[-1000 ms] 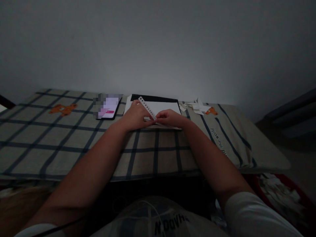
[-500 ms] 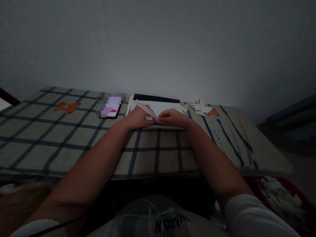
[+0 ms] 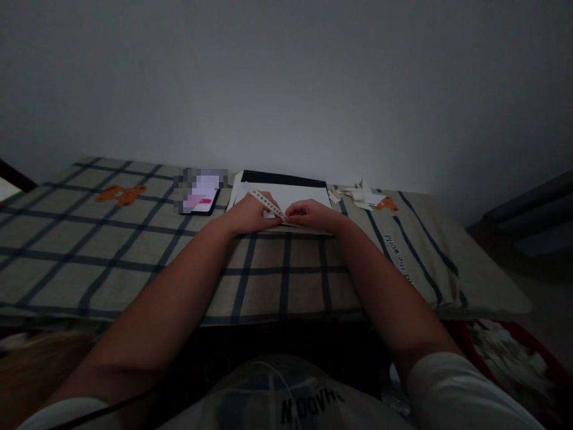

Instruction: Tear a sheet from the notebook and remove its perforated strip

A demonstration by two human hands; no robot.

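Note:
A narrow white paper strip with a row of dark holes (image 3: 267, 204) slants up and left across the back of my left hand (image 3: 251, 215). My right hand (image 3: 316, 215) is closed in a pinch at the strip's lower end. Close beside it, the fingertips of my left hand press together at the same end, partly covered by the strip. Both hands rest over a stack of white paper sheets (image 3: 298, 194). Along the stack's far side shows a black band with small holes near its corners (image 3: 284, 178).
A phone with a lit screen (image 3: 203, 200) lies left of the paper. Torn paper scraps (image 3: 364, 196) are heaped at the right. The checked cloth (image 3: 264, 286) covers the table, which meets a wall (image 3: 286, 89). Below right stands a red bin (image 3: 528, 337) holding crumpled paper.
The strip has shifted slightly down and right, its upper end now lower over my left hand. My fingers stay together at its lower end. Everything else looks the same.

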